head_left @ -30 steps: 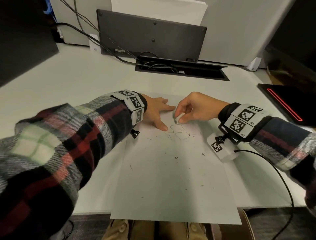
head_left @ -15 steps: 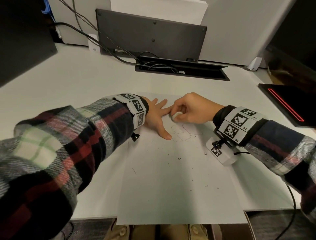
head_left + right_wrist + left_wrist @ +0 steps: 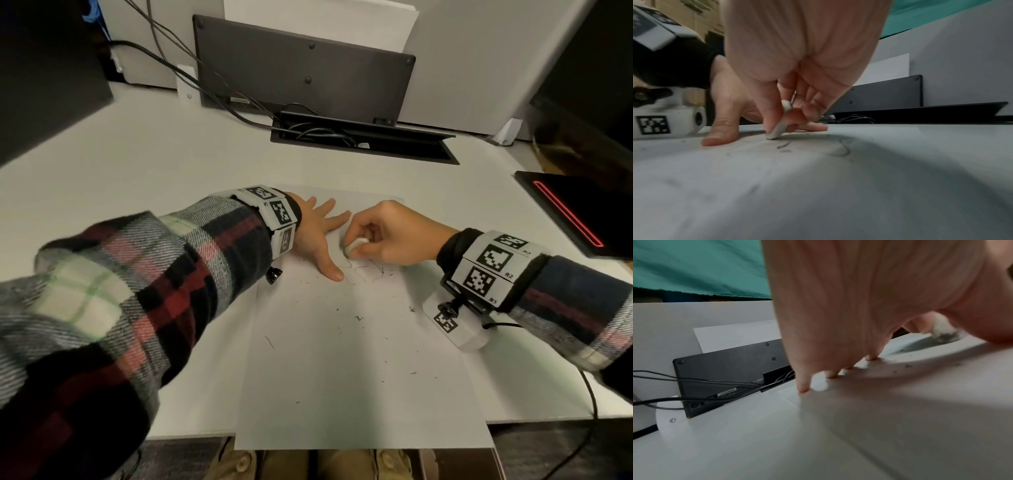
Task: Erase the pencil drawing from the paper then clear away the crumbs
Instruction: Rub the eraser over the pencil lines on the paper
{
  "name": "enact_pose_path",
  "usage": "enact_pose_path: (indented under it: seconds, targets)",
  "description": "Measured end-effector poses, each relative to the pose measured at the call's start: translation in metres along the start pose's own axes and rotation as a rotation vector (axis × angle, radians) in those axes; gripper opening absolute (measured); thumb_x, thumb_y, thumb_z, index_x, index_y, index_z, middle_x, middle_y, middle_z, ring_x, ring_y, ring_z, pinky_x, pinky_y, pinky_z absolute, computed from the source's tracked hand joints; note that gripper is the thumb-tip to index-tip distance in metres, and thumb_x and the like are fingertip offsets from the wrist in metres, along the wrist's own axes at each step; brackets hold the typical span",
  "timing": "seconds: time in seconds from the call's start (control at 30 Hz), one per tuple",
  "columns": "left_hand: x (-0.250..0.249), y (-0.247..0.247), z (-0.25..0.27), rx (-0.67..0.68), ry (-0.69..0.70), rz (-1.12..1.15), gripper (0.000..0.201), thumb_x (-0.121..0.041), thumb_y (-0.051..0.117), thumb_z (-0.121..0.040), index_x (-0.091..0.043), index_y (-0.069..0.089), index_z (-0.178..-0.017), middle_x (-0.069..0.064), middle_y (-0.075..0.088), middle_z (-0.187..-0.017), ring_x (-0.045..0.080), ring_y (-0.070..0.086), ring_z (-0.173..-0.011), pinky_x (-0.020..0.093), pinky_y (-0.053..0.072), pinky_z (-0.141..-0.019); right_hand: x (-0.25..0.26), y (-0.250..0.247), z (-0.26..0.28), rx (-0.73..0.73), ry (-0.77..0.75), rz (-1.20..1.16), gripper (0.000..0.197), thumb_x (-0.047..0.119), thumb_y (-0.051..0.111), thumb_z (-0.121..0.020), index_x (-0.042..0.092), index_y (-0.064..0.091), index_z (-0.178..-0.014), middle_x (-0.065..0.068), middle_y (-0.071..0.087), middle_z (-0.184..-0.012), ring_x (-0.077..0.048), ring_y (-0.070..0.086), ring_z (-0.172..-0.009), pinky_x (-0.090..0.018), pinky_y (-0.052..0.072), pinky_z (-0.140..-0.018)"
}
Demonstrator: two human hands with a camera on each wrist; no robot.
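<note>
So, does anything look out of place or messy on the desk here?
Only minor things: the paper hangs over the desk's near edge, and dark eraser crumbs are scattered across it, expected mid-erasing. Nothing looks damaged.

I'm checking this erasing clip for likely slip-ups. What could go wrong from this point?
1. The paper hangs past the desk's near edge, and only the left hand, flat at its far end, pins it; hard strokes might buckle or crease it.
2. The right hand pinches a small eraser whose tip looks grey in the wrist view, so it may smear the remaining pencil lines.
3. Scattered crumbs could get swept off the edge.
</note>
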State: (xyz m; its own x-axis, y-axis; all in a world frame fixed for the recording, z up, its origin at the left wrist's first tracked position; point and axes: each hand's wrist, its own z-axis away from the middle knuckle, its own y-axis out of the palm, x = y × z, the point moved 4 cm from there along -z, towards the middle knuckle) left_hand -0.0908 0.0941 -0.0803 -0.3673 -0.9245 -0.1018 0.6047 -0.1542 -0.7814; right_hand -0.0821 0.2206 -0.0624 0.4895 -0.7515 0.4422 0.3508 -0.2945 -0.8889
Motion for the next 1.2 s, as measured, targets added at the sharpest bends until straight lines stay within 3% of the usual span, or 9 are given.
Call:
enact_pose_path:
  seconds: [0.13, 0.3, 0.4, 0.53, 0.67, 0.77, 0.93, 1.07, 1.2]
  targets:
    - [-0.001, -0.001, 0.000, -0.004, -0.005, -0.014, 0.115, -0.069, 0.061, -0.069, -0.038, -0.022, -0.142, -0.005, -0.029, -0.152, 0.023, -0.023, -0.141, 0.050, -0.006, -0.113, -0.002, -0.004, -0.004, -0.076, 0.014, 0.042, 0.007, 0.007, 0.064, -0.083, 0.010, 0.069, -0.087, -0.005, 0.070, -0.085, 0.001, 0.051, -0.060, -0.005, 0.039, -0.060]
    - [-0.001, 0.000, 0.001, -0.014, -0.011, -0.023, 0.115, -0.069, 0.061, -0.068, -0.039, -0.021, -0.143, -0.006, -0.028, -0.153, 0.023, -0.021, -0.142, 0.050, -0.004, -0.113, 0.001, -0.001, 0.000, 0.024, 0.019, -0.027, 0.008, 0.011, 0.069, -0.080, 0.013, 0.071, -0.088, 0.008, 0.065, -0.073, 0.002, 0.052, -0.060, -0.008, 0.040, -0.058]
    - [-0.001, -0.001, 0.001, -0.015, -0.017, -0.037, 0.114, -0.069, 0.060, -0.069, -0.039, -0.022, -0.143, -0.005, -0.029, -0.153, 0.024, -0.021, -0.142, 0.050, -0.004, -0.113, -0.001, -0.005, -0.005, -0.070, 0.019, 0.067, 0.010, 0.008, 0.062, -0.083, 0.010, 0.070, -0.089, 0.001, 0.069, -0.080, -0.001, 0.052, -0.061, -0.004, 0.037, -0.058]
    - [-0.002, -0.001, 0.001, -0.014, -0.016, -0.032, 0.114, -0.070, 0.060, -0.069, -0.039, -0.021, -0.143, -0.005, -0.028, -0.153, 0.024, -0.021, -0.142, 0.050, -0.004, -0.113, 0.006, -0.001, 0.001, 0.031, 0.014, -0.020, 0.008, 0.012, 0.069, -0.080, 0.011, 0.072, -0.088, 0.013, 0.059, -0.065, 0.003, 0.052, -0.056, -0.006, 0.038, -0.056]
    - [-0.001, 0.000, 0.002, -0.009, -0.016, -0.032, 0.114, -0.069, 0.060, -0.069, -0.039, -0.022, -0.142, -0.005, -0.029, -0.153, 0.024, -0.022, -0.142, 0.051, -0.004, -0.113, 0.003, -0.005, -0.005, -0.066, 0.017, 0.082, 0.012, 0.008, 0.062, -0.083, 0.007, 0.071, -0.091, 0.005, 0.061, -0.071, -0.002, 0.051, -0.058, -0.006, 0.038, -0.058]
    - [-0.002, 0.000, 0.002, -0.006, -0.013, -0.033, 0.114, -0.069, 0.060, -0.069, -0.039, -0.021, -0.143, -0.005, -0.028, -0.153, 0.023, -0.022, -0.142, 0.051, -0.004, -0.113, 0.005, -0.003, -0.001, -0.021, 0.004, 0.046, 0.008, 0.011, 0.066, -0.081, 0.012, 0.071, -0.087, -0.003, 0.066, -0.075, -0.007, 0.051, -0.063, -0.011, 0.040, -0.059]
    - [-0.002, -0.001, 0.002, -0.007, -0.015, -0.038, 0.114, -0.069, 0.060, -0.069, -0.039, -0.023, -0.142, -0.005, -0.029, -0.152, 0.023, -0.022, -0.142, 0.051, -0.004, -0.113, 0.002, -0.006, -0.005, -0.066, 0.028, 0.069, 0.012, 0.008, 0.063, -0.082, 0.007, 0.071, -0.091, 0.002, 0.065, -0.075, -0.001, 0.051, -0.060, -0.003, 0.037, -0.057]
    - [-0.001, 0.000, 0.001, -0.006, -0.016, -0.024, 0.115, -0.069, 0.061, -0.068, -0.039, -0.021, -0.143, -0.006, -0.029, -0.152, 0.022, -0.022, -0.142, 0.051, -0.005, -0.113, 0.004, 0.001, 0.002, 0.068, 0.018, -0.051, 0.011, 0.014, 0.071, -0.080, 0.011, 0.072, -0.091, 0.005, 0.066, -0.073, 0.004, 0.053, -0.059, -0.009, 0.041, -0.058]
    - [0.001, -0.001, 0.000, -0.015, -0.004, -0.031, 0.117, -0.071, 0.061, -0.065, -0.040, -0.021, -0.143, -0.007, -0.027, -0.153, 0.021, -0.021, -0.142, 0.052, -0.005, -0.114, -0.010, -0.019, 0.000, -0.123, 0.028, -0.041, 0.013, 0.017, 0.070, -0.081, 0.015, 0.071, -0.094, -0.001, 0.065, -0.082, 0.000, 0.051, -0.062, -0.007, 0.039, -0.061]
